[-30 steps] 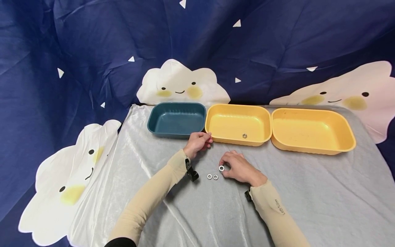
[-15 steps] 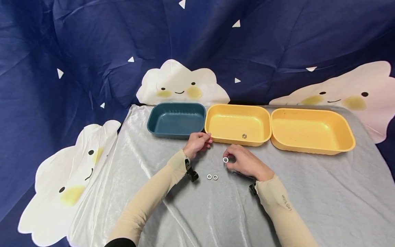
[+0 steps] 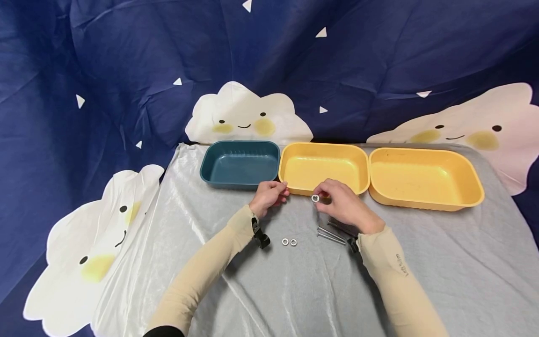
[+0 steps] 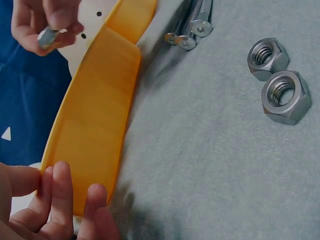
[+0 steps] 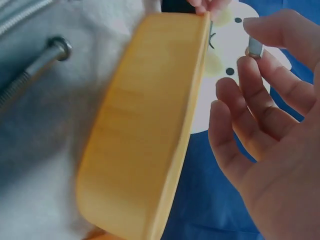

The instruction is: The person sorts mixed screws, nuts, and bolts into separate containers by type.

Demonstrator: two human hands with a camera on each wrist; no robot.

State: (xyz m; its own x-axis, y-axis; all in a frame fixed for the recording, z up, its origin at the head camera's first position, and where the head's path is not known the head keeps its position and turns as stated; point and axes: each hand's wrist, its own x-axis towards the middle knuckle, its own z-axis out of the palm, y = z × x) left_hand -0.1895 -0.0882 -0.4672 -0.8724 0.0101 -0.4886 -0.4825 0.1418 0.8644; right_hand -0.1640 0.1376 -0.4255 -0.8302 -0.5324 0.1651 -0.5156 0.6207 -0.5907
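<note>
My left hand (image 3: 269, 194) pinches the near left corner of the middle yellow bin's rim (image 3: 324, 144) between thumb and fingers. In my right hand (image 3: 345, 206), thumb and fingertips pinch a steel hex nut (image 5: 255, 47), held by the front wall of that bin. Two more hex nuts (image 4: 284, 116) lie side by side on the grey cloth, their holes facing up. Several steel bolts (image 3: 331, 235) lie below my right hand, partly hidden by the right wrist. The inside of the middle bin near its front right is covered by my right hand.
To the left stands a dark teal bin (image 3: 240, 183), touching or nearly touching the middle one. Another yellow bin (image 3: 425, 180) stands at the right. Grey cloth (image 3: 236, 290) covers the table, and a blue cloud-patterned curtain (image 3: 160, 56) hangs behind.
My right hand has carried the nut up and rightward to the middle bin's front wall, uncovering the bolts. It now hides the nut seen inside that bin earlier. My left hand stays put.
</note>
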